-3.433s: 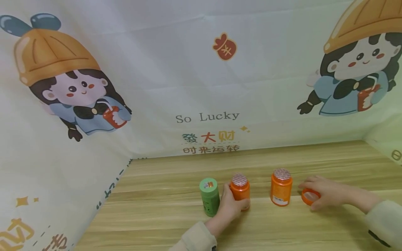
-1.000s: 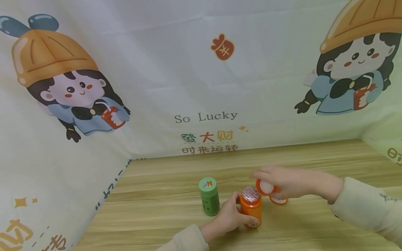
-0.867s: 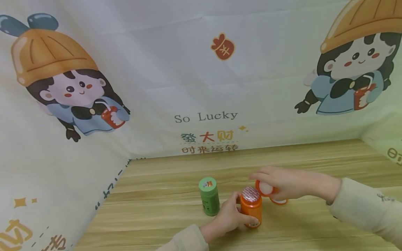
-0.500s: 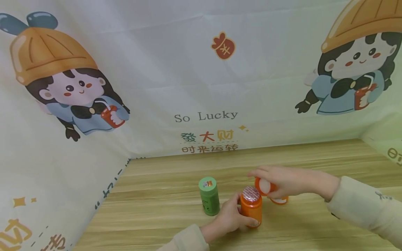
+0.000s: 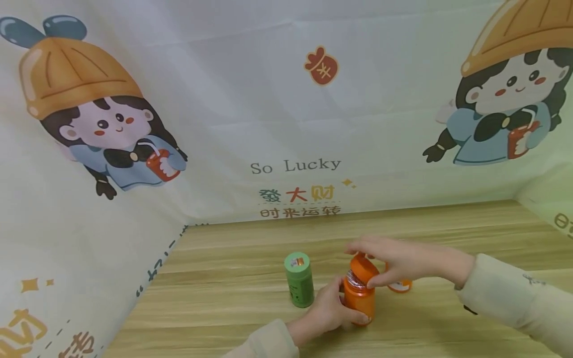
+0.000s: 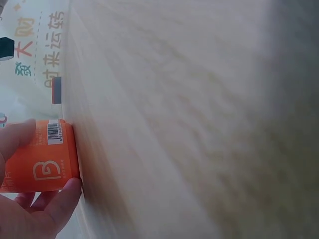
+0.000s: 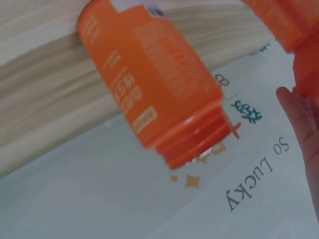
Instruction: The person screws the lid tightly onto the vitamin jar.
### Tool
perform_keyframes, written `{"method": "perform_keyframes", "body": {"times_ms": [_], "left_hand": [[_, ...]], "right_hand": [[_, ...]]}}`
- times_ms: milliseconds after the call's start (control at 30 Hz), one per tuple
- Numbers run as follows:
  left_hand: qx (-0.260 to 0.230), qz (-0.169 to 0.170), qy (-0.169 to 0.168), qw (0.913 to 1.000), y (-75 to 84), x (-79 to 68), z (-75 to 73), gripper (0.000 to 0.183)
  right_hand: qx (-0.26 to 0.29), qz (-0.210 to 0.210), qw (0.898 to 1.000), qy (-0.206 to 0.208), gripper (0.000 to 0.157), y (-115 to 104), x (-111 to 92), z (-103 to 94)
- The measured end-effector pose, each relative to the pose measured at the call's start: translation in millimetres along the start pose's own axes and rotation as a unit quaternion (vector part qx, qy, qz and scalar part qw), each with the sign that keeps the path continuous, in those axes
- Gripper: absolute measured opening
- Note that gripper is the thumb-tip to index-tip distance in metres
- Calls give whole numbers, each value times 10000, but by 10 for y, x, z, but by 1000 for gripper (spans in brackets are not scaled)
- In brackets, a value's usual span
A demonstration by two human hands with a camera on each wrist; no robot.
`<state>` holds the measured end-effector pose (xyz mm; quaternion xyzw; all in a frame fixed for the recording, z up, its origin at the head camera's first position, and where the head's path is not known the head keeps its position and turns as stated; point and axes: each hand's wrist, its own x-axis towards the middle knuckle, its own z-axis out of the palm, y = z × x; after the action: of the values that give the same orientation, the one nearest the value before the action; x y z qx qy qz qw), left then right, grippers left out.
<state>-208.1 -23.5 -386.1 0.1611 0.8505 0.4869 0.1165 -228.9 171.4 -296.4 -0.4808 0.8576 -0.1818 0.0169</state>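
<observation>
Left hand (image 5: 329, 309): grip curled round nearer bottle (image 5: 359, 302), upright on table (image 5: 215, 278). Right hand (image 5: 398, 257): grip pinching cap (image 5: 364, 267), tilted over foil (image 5: 354, 280).

Pale printed cloth (image 5: 224, 99) hangs behind a wood-grain tabletop (image 5: 215, 278)

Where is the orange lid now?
In the head view, right of centre, the right hand holds the orange lid tilted over the bottle in the left hand.

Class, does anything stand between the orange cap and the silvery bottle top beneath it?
Nothing visible does: the right hand holds the orange cap tilted over the silvery top of the bottle in the left hand. Another orange bottle stands aside.
</observation>
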Motion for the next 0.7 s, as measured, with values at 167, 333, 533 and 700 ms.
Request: {"method": "perform_keyframes", "body": {"times_ms": [167, 333, 533, 700], "left_hand": [[-12, 6, -56, 10000, 10, -6, -9, 59], [-56, 43, -90, 9999, 8, -4, -13, 59], [-71, 23, -75, 9999, 8, -4, -17, 60], [-69, 34, -108, 9999, 9, 0, -18, 64]], "right_hand": [[-231, -457, 9987, 12, 33, 9, 39, 52], [-110, -498, 9983, -291, 33, -11, 60, 20], [3, -324, 9968, -737, 39, -54, 81, -41], [-71, -312, 9951, -940, 39, -58, 99, -89]]}}
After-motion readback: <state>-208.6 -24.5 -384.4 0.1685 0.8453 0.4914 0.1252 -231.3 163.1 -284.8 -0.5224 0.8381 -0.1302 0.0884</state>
